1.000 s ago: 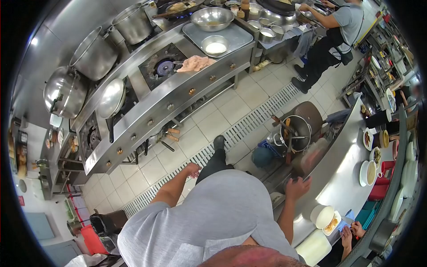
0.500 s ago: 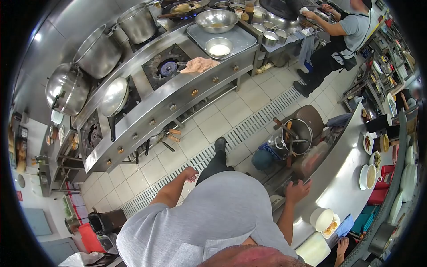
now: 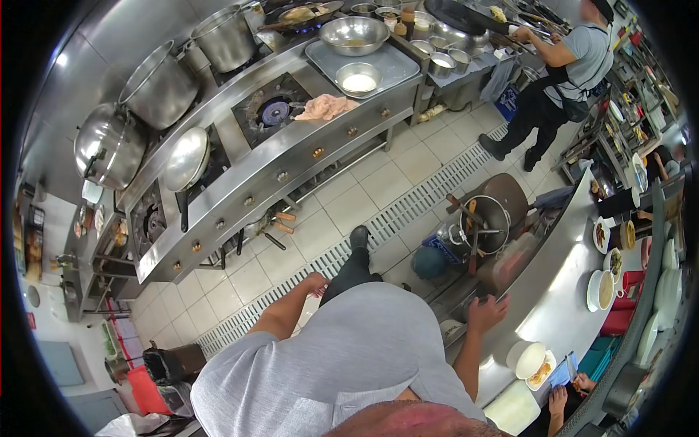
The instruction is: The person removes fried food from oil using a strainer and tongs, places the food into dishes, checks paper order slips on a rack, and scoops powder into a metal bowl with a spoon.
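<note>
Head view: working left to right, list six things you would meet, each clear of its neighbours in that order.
Domed silver metal pot, long-handled round silver metal pan, person's bare left hand, black shoe, person's bare right hand, round white bowl.

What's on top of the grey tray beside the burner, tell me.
On the tray: a large metal bowl and a smaller metal bowl holding something white. The tray's surface beneath both bowls is covered and cannot be seen.
</note>
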A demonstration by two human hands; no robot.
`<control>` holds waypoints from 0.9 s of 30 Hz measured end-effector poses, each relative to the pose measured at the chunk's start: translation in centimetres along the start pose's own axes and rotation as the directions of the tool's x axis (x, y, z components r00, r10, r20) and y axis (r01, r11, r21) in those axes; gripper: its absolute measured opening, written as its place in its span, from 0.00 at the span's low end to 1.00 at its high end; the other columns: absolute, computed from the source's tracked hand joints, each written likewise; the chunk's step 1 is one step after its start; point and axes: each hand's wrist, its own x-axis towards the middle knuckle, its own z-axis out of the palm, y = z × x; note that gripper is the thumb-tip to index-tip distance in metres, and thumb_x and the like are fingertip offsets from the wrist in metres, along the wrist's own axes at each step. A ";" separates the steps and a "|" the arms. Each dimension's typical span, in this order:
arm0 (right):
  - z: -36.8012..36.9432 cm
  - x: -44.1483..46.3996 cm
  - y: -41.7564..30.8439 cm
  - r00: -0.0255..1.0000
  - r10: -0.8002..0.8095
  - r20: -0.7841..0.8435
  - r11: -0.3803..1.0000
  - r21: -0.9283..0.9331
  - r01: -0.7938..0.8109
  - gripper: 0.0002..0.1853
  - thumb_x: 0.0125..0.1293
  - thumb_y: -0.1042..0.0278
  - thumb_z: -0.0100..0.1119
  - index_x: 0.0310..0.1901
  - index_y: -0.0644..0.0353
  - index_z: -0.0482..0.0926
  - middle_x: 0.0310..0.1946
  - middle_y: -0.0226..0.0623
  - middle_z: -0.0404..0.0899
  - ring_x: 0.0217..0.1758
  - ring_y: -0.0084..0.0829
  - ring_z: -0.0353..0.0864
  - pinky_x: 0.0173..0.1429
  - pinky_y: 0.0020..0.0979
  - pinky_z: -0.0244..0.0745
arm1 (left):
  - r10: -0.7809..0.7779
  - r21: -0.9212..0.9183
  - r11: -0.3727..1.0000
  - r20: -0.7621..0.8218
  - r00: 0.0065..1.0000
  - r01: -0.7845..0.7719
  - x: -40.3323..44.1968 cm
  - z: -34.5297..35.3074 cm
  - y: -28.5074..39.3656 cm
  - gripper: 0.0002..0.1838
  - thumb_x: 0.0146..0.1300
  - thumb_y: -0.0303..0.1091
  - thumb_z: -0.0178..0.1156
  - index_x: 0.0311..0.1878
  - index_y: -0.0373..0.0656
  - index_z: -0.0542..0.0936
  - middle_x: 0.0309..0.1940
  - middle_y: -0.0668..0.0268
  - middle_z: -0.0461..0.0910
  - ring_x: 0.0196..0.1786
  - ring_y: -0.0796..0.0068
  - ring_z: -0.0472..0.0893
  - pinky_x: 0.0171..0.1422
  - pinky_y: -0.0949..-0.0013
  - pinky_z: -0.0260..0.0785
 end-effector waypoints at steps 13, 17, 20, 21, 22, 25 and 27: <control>-0.2 -0.1 -0.3 1.000 0.022 0.017 1.000 -0.002 -0.022 0.20 0.50 0.63 0.73 0.46 0.59 0.83 0.73 0.52 0.59 0.74 0.52 0.59 0.77 0.50 0.55 | -0.032 0.003 0.999 -0.014 0.999 0.032 -0.2 0.1 -0.7 0.21 0.66 0.52 0.61 0.47 0.41 0.82 0.37 0.60 0.83 0.33 0.63 0.84 0.38 0.55 0.78; -0.2 0.0 -0.2 1.000 0.007 0.014 1.000 -0.004 -0.007 0.20 0.51 0.63 0.74 0.45 0.59 0.84 0.73 0.52 0.58 0.74 0.52 0.59 0.77 0.50 0.55 | 0.003 0.006 1.000 -0.028 1.000 -0.003 -0.6 0.2 -0.2 0.21 0.65 0.50 0.62 0.47 0.41 0.83 0.38 0.59 0.84 0.33 0.63 0.84 0.38 0.55 0.78; -0.1 -0.1 -0.3 1.000 -0.005 -0.025 1.000 -0.013 0.005 0.19 0.49 0.65 0.75 0.44 0.59 0.84 0.70 0.54 0.61 0.72 0.54 0.62 0.74 0.50 0.60 | 0.015 0.001 1.000 -0.038 0.999 -0.015 -0.4 0.3 -0.3 0.21 0.64 0.50 0.62 0.47 0.41 0.83 0.38 0.59 0.84 0.34 0.63 0.84 0.39 0.55 0.79; -0.2 -0.1 -0.3 1.000 -0.007 -0.028 1.000 -0.012 0.006 0.19 0.49 0.65 0.75 0.44 0.59 0.84 0.70 0.54 0.61 0.72 0.54 0.62 0.74 0.50 0.60 | 0.015 -0.003 1.000 -0.040 0.999 -0.015 -0.6 0.4 -0.1 0.21 0.64 0.50 0.62 0.47 0.41 0.83 0.38 0.59 0.84 0.34 0.63 0.84 0.39 0.55 0.79; -0.3 -0.1 -0.4 1.000 -0.008 -0.030 1.000 -0.010 0.008 0.19 0.49 0.65 0.75 0.44 0.59 0.84 0.70 0.54 0.61 0.72 0.54 0.62 0.74 0.50 0.60 | 0.019 0.002 1.000 -0.036 0.999 -0.019 -0.9 0.3 -0.1 0.22 0.64 0.51 0.62 0.47 0.40 0.83 0.38 0.58 0.85 0.34 0.63 0.84 0.39 0.55 0.79; -0.4 -0.2 -0.5 1.000 0.000 -0.027 1.000 -0.009 0.000 0.19 0.49 0.65 0.75 0.43 0.59 0.84 0.70 0.53 0.62 0.72 0.54 0.62 0.74 0.50 0.60 | 0.008 0.019 1.000 -0.030 0.999 -0.008 -0.9 0.2 -0.2 0.23 0.64 0.52 0.63 0.46 0.39 0.83 0.39 0.58 0.85 0.35 0.63 0.84 0.40 0.55 0.79; -0.4 -0.2 -0.5 1.000 0.004 -0.025 1.000 -0.012 -0.004 0.18 0.49 0.65 0.75 0.43 0.58 0.84 0.70 0.53 0.62 0.72 0.54 0.62 0.74 0.50 0.60 | -0.023 0.033 0.999 -0.035 0.999 0.024 -0.7 0.2 -0.3 0.24 0.64 0.52 0.63 0.46 0.38 0.83 0.39 0.58 0.85 0.35 0.64 0.84 0.40 0.54 0.79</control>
